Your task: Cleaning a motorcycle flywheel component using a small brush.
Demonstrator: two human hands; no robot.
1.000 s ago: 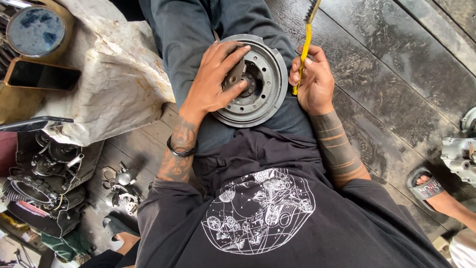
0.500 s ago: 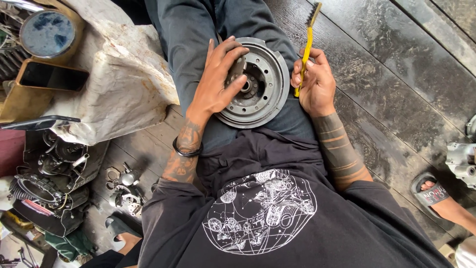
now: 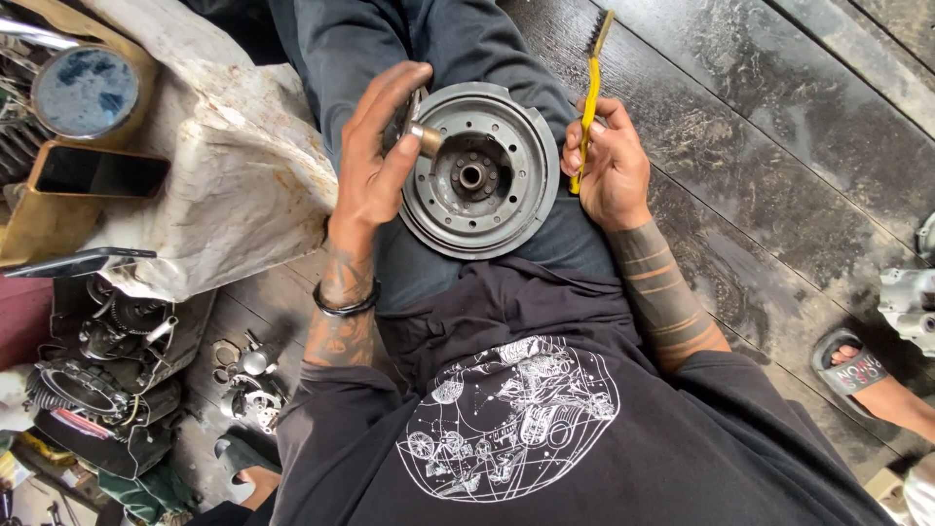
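Note:
A round grey metal drum (image 3: 487, 205) with a central hub and a ring of holes rests on my lap. My left hand (image 3: 375, 161) is lifted at the drum's left rim, pinching a small metal cylindrical part (image 3: 425, 139) between thumb and fingers. My right hand (image 3: 606, 166) sits at the drum's right edge, gripping a yellow-handled wire brush (image 3: 590, 93) that points away from me. The drum's inside face is uncovered.
A crumpled pale sheet (image 3: 234, 175) lies to my left with a phone (image 3: 97, 173) and a round tin (image 3: 86, 90) beside it. Engine parts (image 3: 107, 370) are piled at lower left. Dark floorboards (image 3: 779, 146) run to the right, where another person's sandalled foot (image 3: 862, 375) rests.
My left hand has come off the drum's centre and risen at its left rim with a small metal part in its fingers. The right hand and brush stayed put.

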